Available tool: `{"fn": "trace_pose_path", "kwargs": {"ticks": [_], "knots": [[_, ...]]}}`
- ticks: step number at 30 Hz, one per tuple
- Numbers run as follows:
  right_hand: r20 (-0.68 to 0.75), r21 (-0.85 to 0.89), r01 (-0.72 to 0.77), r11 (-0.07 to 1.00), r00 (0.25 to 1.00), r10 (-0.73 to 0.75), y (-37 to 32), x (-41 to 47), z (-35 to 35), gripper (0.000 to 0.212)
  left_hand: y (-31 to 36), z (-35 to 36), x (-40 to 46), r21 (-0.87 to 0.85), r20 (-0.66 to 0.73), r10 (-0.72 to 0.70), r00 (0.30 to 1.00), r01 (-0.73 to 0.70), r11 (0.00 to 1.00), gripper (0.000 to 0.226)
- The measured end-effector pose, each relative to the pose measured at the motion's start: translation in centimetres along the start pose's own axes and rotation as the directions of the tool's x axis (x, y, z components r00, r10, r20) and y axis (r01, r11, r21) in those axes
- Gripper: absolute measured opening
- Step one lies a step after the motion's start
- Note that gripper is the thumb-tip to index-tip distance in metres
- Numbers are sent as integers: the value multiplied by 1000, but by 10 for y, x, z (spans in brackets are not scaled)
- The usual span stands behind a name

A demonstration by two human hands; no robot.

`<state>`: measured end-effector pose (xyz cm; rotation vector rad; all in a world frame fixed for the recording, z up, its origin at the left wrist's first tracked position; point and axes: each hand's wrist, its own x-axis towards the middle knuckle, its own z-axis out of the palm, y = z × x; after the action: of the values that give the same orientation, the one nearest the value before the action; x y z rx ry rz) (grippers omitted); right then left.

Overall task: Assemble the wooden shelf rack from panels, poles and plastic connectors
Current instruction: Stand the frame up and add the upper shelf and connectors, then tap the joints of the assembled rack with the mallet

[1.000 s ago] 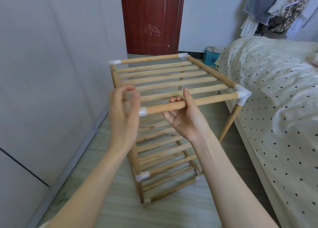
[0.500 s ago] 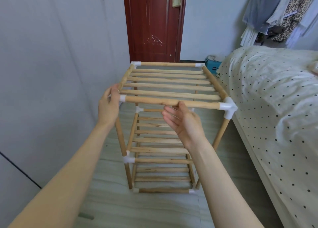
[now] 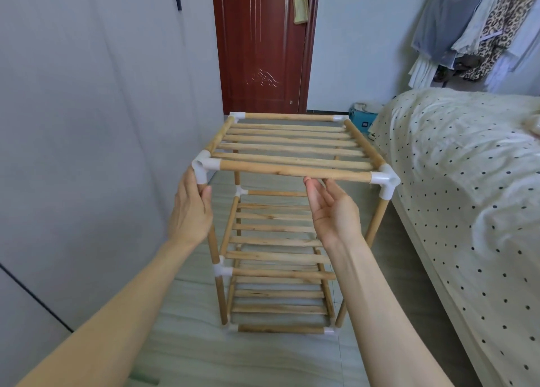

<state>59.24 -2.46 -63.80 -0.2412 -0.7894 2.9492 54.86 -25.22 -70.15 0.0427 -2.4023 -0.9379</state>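
Three slatted tiers stand assembled: pale wooden shelf rack (image 3: pixel 280 225) on floor beside bed. Left hand (image 3: pixel 191 211) grips the white plastic corner connector (image 3: pixel 204 164); right hand (image 3: pixel 333 211), fingers relaxed, under front pole (image 3: pixel 295 170). Risk: unseated joint may pull apart if lifted.

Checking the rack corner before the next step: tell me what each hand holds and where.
The left hand grips the rack's near-left pole just under the white corner connector. The right hand is open, palm up, below the front top rail, holding nothing.
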Motion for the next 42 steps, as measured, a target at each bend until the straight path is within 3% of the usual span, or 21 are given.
{"fn": "trace_pose_path", "kwargs": {"ticks": [4, 6, 11, 14, 17, 20, 24, 27, 31, 34, 37, 39, 41, 42], "knots": [[31, 81, -2, 997, 1000, -1, 8, -3, 7, 29, -2, 0, 12, 12, 165, -89, 982, 88, 996, 54], [27, 41, 36, 999, 999, -37, 14, -4, 10, 36, 0, -3, 19, -22, 217, -89, 972, 96, 995, 58], [-11, -276, 83, 958, 996, -90, 50, -15, 18, 42, -16, -16, 3, -62, 318, 1, 948, 19, 998, 48], [15, -533, 97, 841, 994, -105, 87, -25, 15, 39, -33, -20, -19, -63, 360, 130, 924, -114, 991, 53], [177, -804, 204, 559, 979, -102, 127, -29, -5, 25, -63, -21, -44, -37, 372, 143, 917, -139, 990, 60], [265, -942, 233, 241, 958, 107, 175, -28, -45, 22, -116, -21, -81, 15, 400, 7, 917, -14, 1000, 56], [119, -965, 202, -166, 904, 412, 248, -21, -131, 31, -202, -18, -147, 140, 460, -242, 855, 199, 970, 52], [-90, -887, 221, -405, 778, 622, 295, -18, -189, 48, -260, -12, -200, 309, 537, -418, 732, 290, 906, 57], [-275, -713, 367, -598, 638, 719, 337, -14, -241, 57, -306, 2, -247, 581, 623, -578, 528, 184, 793, 71], [-342, -569, 490, -661, 590, 732, 349, -10, -263, 59, -324, 18, -253, 610, 690, -546, 475, 23, 792, 91], [-377, -547, 533, -646, 532, 758, 348, -7, -278, 59, -334, 33, -257, 567, 774, -476, 416, -121, 815, 94], [-387, -565, 534, -628, 501, 774, 344, -8, -286, 59, -331, 40, -263, 565, 770, -454, 449, -149, 811, 82], [-382, -588, 530, -611, 484, 787, 340, -10, -289, 58, -329, 43, -269, 554, 719, -344, 604, -199, 808, 65], [-385, -600, 523, -605, 474, 792, 339, -10, -289, 57, -325, 43, -270, 533, 726, -292, 623, -240, 811, 57]]}}
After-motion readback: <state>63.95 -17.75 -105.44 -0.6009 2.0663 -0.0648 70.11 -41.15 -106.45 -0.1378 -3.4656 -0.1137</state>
